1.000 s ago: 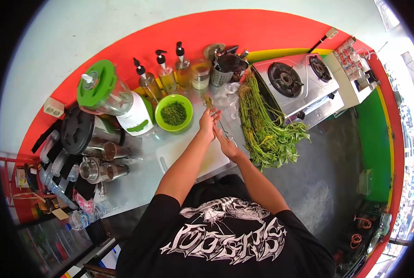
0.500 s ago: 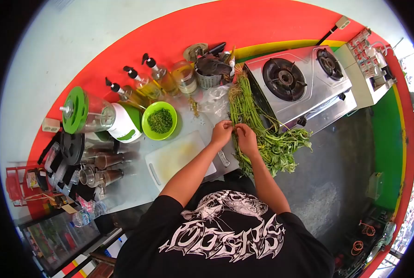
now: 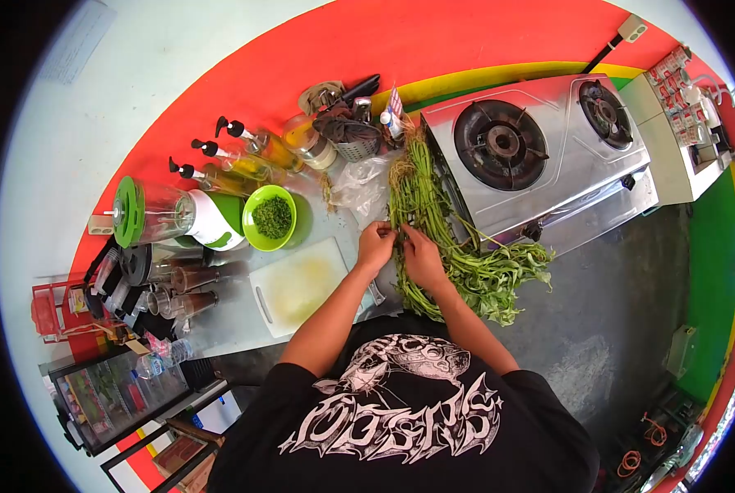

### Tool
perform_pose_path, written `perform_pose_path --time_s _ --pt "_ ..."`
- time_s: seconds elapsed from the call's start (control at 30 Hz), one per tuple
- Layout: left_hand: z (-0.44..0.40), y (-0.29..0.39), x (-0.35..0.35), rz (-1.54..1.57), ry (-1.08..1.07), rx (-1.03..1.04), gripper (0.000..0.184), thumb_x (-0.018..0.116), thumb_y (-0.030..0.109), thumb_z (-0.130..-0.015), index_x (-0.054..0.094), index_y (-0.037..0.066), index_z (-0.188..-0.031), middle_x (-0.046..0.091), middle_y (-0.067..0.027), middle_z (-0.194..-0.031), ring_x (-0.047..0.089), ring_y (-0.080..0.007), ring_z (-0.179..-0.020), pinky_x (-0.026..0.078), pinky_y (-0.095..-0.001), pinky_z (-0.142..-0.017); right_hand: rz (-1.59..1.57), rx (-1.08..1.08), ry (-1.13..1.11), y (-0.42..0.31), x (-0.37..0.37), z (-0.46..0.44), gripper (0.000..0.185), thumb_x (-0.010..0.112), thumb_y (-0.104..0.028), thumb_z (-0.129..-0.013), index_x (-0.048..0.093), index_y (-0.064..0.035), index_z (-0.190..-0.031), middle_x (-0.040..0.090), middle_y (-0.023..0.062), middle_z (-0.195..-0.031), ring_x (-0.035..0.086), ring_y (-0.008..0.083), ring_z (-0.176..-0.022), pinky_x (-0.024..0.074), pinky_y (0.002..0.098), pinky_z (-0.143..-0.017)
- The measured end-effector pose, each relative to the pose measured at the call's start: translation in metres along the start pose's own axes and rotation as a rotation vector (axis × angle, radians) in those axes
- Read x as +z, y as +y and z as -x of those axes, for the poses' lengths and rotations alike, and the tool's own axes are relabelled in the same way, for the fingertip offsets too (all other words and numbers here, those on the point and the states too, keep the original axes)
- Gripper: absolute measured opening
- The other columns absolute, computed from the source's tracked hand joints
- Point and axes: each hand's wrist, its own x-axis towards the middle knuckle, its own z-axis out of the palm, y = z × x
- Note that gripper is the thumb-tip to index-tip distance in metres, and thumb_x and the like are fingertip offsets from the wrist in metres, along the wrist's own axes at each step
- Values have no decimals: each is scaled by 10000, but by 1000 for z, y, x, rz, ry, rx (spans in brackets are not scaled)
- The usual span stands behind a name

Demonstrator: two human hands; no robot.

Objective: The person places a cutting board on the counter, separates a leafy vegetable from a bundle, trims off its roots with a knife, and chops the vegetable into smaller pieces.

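Observation:
A big bundle of leafy greens lies along the counter, with roots at the far end and leaves spilling toward me. At the left edge of its stems, my left hand is closed in a pinch. My right hand pinches just beside it, over the stems, fingertips nearly meeting the left ones. Both seem to grip stems, though the fingers hide the exact spot. Left of my hands lies a white cutting board, and a knife handle shows by its right edge, partly behind my left forearm.
A green bowl of chopped greens stands beyond the board, near a blender and several pump bottles. A crumpled plastic bag lies beyond my hands. On the right is a two-burner gas stove; metal cups stand left.
The view has shifted a little, so most things sit further left. Both hands remain pinched together at the left edge of the greens.

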Motion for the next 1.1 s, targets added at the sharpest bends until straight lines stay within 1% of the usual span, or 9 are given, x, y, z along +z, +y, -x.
perform_pose_path --time_s 0.07,0.23,0.4,0.5,0.6,0.7,0.8,0.9,1.1 --pt "2 -3 -4 33 -41 -47 236 650 92 -918 629 -10 -1129 680 -93 -985 654 -191 -923 521 -322 -807 25 -31 -47 -1 1 3 394 525 32 -905 596 -6 -1291 554 259 -1287 581 448 -1132 490 487 -936" --pt "-1 -8 -8 188 -121 -71 198 596 120 -950 628 5 -1108 667 -71 -957 611 -158 -870 478 -306 -790 170 114 -46 -22 -5 -11 420 583 -33 -895 561 -24 -1315 569 248 -1180 596 452 -1054 494 490 -899" --pt "17 19 -15 275 -125 -66 132 551 175 -1003 630 79 -1049 641 -10 -915 589 -97 -856 436 -234 -771 208 9 -64 -7 -5 -30 518 636 -139 -899 473 -28 -1378 597 286 -1172 620 479 -1002 512 523 -841" --pt "24 23 -15 487 -143 -124 123 549 197 -1015 581 92 -959 625 -22 -895 570 -101 -805 433 -254 -731 58 176 -93 -2 -1 -36 570 637 -211 -927 422 64 -1378 663 334 -1053 642 491 -988 501 519 -856" --pt "18 12 -21 510 -206 -125 147 554 225 -1014 587 81 -1022 627 -16 -890 570 -109 -812 435 -278 -753 -268 269 -100 5 10 -41 347 663 -180 -907 592 59 -1147 698 213 -920 670 343 -804 508 398 -731" --pt "18 11 -17 437 -175 -140 165 572 244 -1007 592 82 -1028 611 -11 -893 560 -113 -817 432 -279 -761 -101 235 -95 6 3 -40 221 663 -145 -893 615 61 -956 647 174 -752 591 287 -640 447 385 -614" --pt "14 19 -10 342 -72 -119 191 580 245 -1007 598 55 -1026 629 -38 -914 586 -124 -853 449 -295 -757 -84 224 -35 -10 -3 -36 201 670 -131 -876 590 53 -865 602 179 -685 552 288 -582 413 418 -575" --pt "5 26 -6 110 16 4 281 585 247 -1009 577 26 -1182 635 -63 -1021 597 -171 -932 464 -327 -810 -3 119 9 -15 -3 -35 198 679 -136 -870 598 45 -875 603 171 -666 547 314 -573 419 426 -579" --pt "-6 29 -7 109 -46 60 318 555 195 -1014 526 29 -1284 625 -127 -1123 629 -226 -973 498 -393 -848 -20 163 70 -28 -15 -30 201 696 -156 -885 633 34 -903 640 169 -701 575 310 -581 436 415 -584"
